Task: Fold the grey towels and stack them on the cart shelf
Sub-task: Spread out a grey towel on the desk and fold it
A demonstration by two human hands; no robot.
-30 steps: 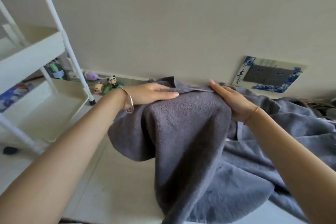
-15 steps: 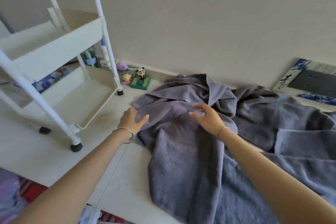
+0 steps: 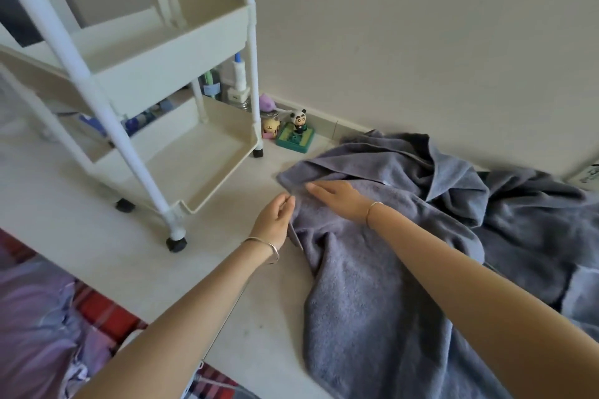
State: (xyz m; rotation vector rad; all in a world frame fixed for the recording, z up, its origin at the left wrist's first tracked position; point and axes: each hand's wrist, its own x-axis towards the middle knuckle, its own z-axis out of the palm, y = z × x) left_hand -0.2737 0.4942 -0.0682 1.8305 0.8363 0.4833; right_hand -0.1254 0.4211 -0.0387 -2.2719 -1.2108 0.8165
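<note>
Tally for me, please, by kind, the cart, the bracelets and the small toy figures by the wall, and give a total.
White cart: 1
Bracelets: 2, the left bracelet and the right bracelet
Small toy figures: 3, the panda figure, the yellow figure and the purple figure
Total: 6

The grey towels (image 3: 372,269) are nubby, matt terry cloth. The cart (image 3: 181,52) is smooth cream plastic with slightly glossy white posts. The tabletop (image 3: 97,230) looks smooth and matt.
</note>
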